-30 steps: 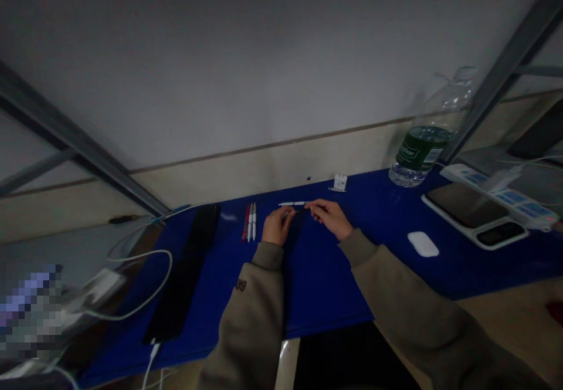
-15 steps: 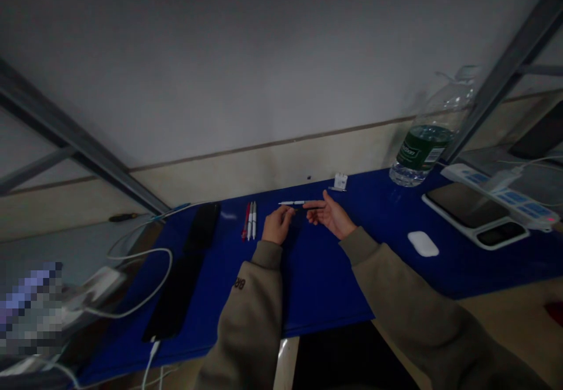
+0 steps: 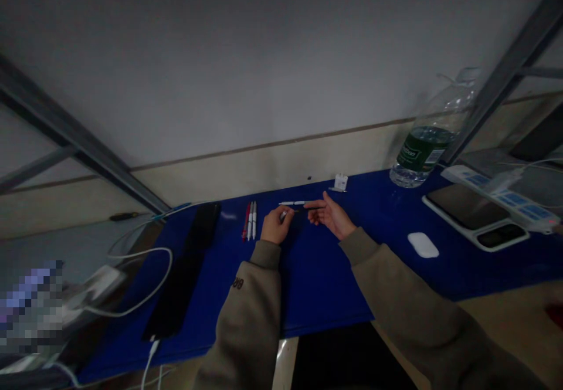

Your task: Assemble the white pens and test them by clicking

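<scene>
My left hand point(image 3: 276, 224) is closed in a pinch above the blue desk top point(image 3: 316, 278). Between its thumb and fingers shows a small whitish, pen-like piece point(image 3: 282, 216), mostly hidden, with a thin dark end pointing right. To its right, my right hand point(image 3: 331, 219) has its fingers apart and holds nothing visible; its index finger points toward the left hand. Just behind both hands lies a white pen point(image 3: 292, 203), its right end near the right fingertips. Left of my left hand, a red pen point(image 3: 246, 221) and two white-and-grey pens point(image 3: 251, 221) lie side by side.
At the back are a white plug adapter point(image 3: 341, 181) and a small silvery piece point(image 3: 338, 190). Rightward stand a water bottle point(image 3: 422, 143), a white rounded case point(image 3: 423, 244), a scale-like device point(image 3: 470, 208) and a power strip point(image 3: 523, 199). A dark phone point(image 3: 173, 296) with cable lies left.
My left hand has shifted slightly left and turned a little, showing more of the whitish piece in its pinch. My right hand has barely moved.
</scene>
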Action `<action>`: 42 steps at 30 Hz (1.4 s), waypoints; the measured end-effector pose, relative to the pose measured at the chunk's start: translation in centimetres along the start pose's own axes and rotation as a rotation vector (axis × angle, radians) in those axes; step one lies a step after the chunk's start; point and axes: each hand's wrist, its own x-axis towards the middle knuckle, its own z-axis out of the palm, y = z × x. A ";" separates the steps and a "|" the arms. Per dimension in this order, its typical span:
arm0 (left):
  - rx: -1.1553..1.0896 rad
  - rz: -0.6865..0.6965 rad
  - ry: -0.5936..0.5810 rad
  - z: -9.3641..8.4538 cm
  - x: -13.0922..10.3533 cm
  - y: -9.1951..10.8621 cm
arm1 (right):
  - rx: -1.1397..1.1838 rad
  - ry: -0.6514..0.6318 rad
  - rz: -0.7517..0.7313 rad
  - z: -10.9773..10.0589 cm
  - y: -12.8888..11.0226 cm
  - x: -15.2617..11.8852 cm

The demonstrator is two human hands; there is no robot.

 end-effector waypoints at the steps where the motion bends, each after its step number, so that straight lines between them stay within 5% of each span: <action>1: 0.007 0.004 0.007 0.0 0.0 0.0 | 0.001 0.000 0.000 0.0 0.0 0.0; 42: -0.047 0.026 -0.049 0.0 0.2 -0.3 | -0.062 0.048 -0.001 0.2 -0.1 -0.1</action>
